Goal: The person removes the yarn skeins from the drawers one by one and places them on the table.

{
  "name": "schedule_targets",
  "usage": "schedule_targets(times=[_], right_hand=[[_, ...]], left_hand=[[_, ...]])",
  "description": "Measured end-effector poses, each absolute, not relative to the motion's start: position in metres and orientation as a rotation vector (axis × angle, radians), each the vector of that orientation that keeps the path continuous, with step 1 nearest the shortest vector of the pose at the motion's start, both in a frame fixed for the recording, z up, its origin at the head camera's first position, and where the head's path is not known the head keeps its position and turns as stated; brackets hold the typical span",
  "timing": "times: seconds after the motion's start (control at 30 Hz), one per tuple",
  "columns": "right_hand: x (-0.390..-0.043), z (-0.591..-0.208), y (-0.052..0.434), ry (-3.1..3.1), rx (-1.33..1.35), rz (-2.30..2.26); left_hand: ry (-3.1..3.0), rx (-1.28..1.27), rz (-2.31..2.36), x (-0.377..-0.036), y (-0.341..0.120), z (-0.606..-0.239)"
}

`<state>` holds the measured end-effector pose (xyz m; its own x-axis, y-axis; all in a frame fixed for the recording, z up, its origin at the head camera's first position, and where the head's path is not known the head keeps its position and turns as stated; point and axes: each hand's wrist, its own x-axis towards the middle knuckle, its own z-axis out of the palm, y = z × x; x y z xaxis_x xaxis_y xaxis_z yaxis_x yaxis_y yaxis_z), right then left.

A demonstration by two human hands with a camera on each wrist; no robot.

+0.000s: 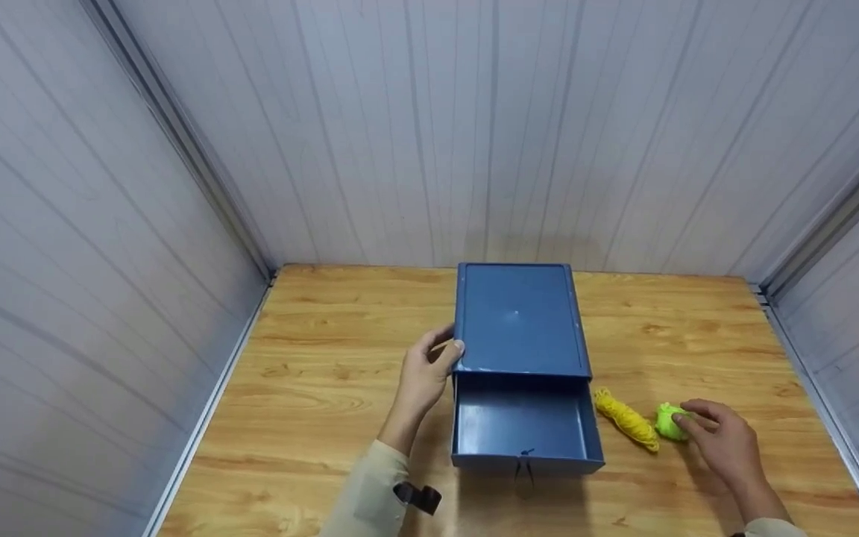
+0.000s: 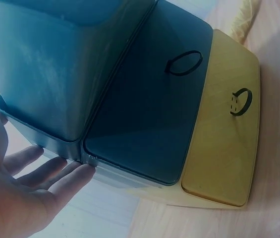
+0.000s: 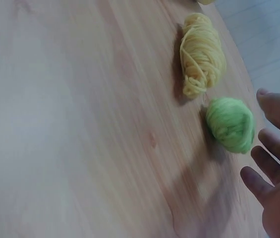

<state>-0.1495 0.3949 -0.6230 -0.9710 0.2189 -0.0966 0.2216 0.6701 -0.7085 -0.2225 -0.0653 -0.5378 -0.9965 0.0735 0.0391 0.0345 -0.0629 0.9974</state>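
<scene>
A blue plastic drawer unit (image 1: 519,321) stands on the table with its top drawer (image 1: 560,466) pulled out; the drawer's inside is bare. Against the unit's left side rests my left hand (image 1: 422,369), thumb at the top edge and fingers extended along the side wall. In the left wrist view, a dark blue drawer (image 2: 144,109) and a tan drawer (image 2: 224,129) below it are closed. My right hand (image 1: 724,440) is beside a bright green yarn ball (image 1: 669,422), fingers spread and, in the right wrist view, apart from it. A yellow yarn skein (image 1: 627,421) lies between ball and unit.
The wooden tabletop (image 1: 325,395) is bounded by a pale panel wall behind (image 1: 370,149) and similar panels at both sides. Black loop pulls (image 2: 184,63) stick out from the drawer fronts.
</scene>
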Motion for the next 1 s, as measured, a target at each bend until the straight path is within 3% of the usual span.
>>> schedule_targets(times=[0.3,1.0], right_hand=[[-0.139,-0.603,0.391,2.927,0.335,-1.248],[-0.122,-0.555,0.332,2.753,0.125,-1.514]], left_hand=[[2.089,0.131,2.288,-0.227,-0.062,-0.533],[2.137,0.14,2.241,-0.227,-0.066,-0.534]])
